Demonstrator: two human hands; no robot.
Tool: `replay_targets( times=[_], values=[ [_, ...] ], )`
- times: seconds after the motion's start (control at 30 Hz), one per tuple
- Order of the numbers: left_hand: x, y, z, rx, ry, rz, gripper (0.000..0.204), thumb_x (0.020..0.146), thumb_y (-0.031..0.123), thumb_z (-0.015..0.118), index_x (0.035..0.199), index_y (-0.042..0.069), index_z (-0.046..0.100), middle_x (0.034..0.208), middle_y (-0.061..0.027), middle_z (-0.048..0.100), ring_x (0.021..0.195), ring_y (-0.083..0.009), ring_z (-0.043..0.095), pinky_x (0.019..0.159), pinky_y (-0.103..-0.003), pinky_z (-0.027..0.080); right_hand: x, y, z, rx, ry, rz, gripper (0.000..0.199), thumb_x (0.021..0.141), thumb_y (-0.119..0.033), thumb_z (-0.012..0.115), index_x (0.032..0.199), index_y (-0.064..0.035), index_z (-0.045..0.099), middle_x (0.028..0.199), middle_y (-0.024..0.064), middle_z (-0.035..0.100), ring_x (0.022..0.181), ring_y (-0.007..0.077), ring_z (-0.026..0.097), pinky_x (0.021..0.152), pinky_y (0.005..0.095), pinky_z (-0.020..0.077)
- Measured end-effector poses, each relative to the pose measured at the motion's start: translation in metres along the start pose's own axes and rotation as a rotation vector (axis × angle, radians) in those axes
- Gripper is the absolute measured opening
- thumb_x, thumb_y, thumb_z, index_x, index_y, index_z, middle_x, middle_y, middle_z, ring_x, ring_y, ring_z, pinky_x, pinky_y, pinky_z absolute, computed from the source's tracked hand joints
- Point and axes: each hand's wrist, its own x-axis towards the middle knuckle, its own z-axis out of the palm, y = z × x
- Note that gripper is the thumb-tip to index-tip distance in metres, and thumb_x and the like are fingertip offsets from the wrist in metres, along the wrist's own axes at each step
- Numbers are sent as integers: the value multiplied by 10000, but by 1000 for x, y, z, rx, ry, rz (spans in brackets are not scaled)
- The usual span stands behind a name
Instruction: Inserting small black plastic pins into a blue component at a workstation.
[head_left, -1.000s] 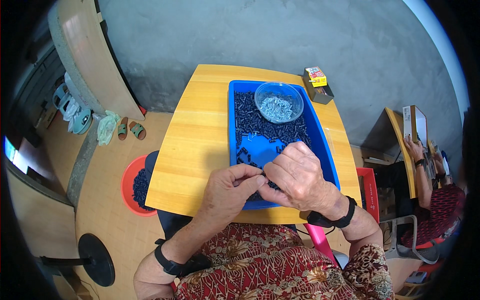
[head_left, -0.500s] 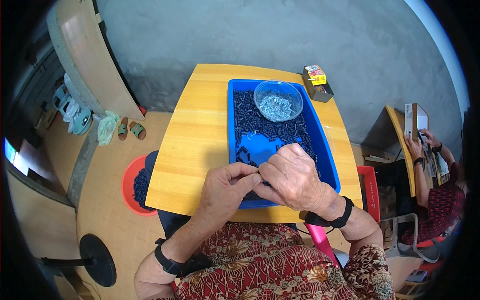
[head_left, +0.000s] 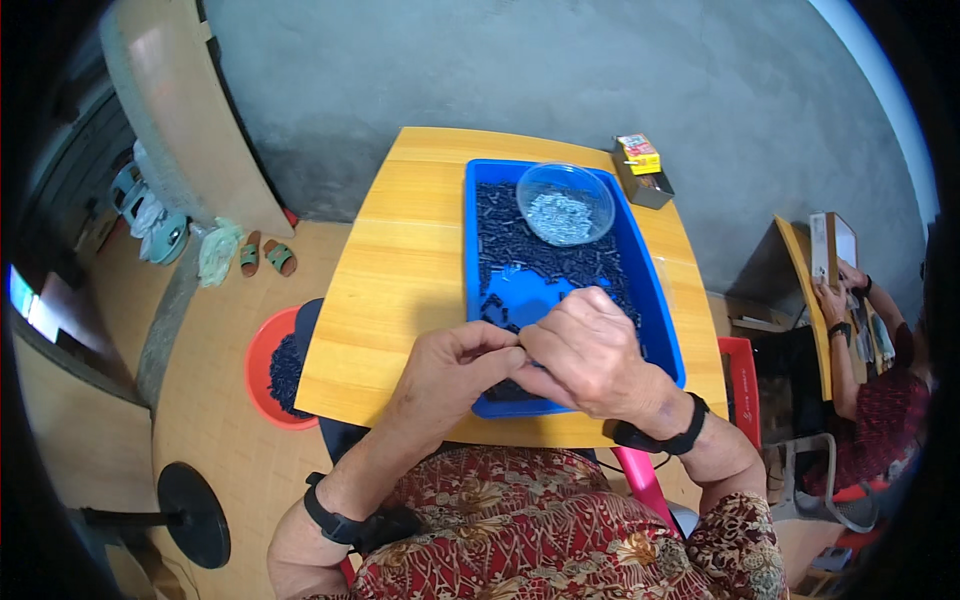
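Over the near end of a blue tray (head_left: 657, 300), my hands meet fingertip to fingertip. My left hand (head_left: 440, 375) pinches with thumb and forefinger. Against it, my right hand (head_left: 590, 355) is closed, its curled fingers turned inward. Whatever small thing lies between them is hidden by the fingers. Many small black tube-like pieces (head_left: 510, 240) cover much of the tray, with a bare blue patch just beyond my hands. A clear round bowl (head_left: 566, 177) rests on the black pieces at the far end, holding small shiny metal parts (head_left: 560, 218).
The tray stands on a yellow wooden table (head_left: 390, 270). At its far right is a dark box (head_left: 650, 192) with a yellow packet (head_left: 642, 155). A red basin (head_left: 259, 372) of black pieces sits left; a red crate (head_left: 742, 385) stands right. Another person (head_left: 875, 425) works at the right.
The view has shifted slightly, so the tray and bowl appear a little further right. My hands stay pinched together in nearly the same place.
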Motion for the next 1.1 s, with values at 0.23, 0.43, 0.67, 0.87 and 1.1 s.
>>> replay_targets(
  times=[0.23, 0.43, 0.67, 0.87, 1.1],
  values=[
    [-17, 40, -79, 7, 337, 298, 125, 902, 146, 650, 945, 35, 690, 915, -61, 701, 880, -114, 626, 861, -263, 457, 5, 4, -39, -140, -25, 150, 245, 718, -52, 762, 918, 6, 631, 769, 121, 587, 697, 288, 562, 626, 400, 426],
    [-44, 19, -197, 263, 842, 303, 161, 881, 170, 676, 963, 35, 707, 830, -36, 700, 794, -78, 599, 745, -251, 440, -20, 25, -61, -257, -25, 218, 177, 755, 68, 681, 904, 23, 596, 765, 151, 556, 691, 310, 534, 629, 397, 420],
    [-58, -93, -349, 669, 963, -104, 557, 853, 387, 662, 1234, -16, 609, 1147, -133, 659, 1041, -219, 612, 894, -347, 458, -38, 38, -105, -407, -20, 257, 185, 743, 67, 682, 901, 18, 599, 737, 147, 520, 671, 316, 505, 596, 396, 408],
    [-55, -86, -352, 396, 859, -271, 422, 865, 344, 676, 1226, 132, 615, 1072, -6, 672, 1004, -118, 603, 865, -303, 421, -135, 100, -138, -503, 168, 664, 52, 794, -46, 685, 818, -19, 647, 768, 118, 633, 721, 287, 615, 657, 369, 498],
    [-27, -39, -302, 339, 670, -210, 262, 903, 276, 652, 1116, 124, 630, 984, -3, 676, 927, -86, 609, 838, -241, 419, -314, 115, -125, -424, 0, 1477, 166, 778, -173, 661, 839, -23, 696, 806, 187, 685, 768, 340, 669, 717, 418, 531]
  ],
)
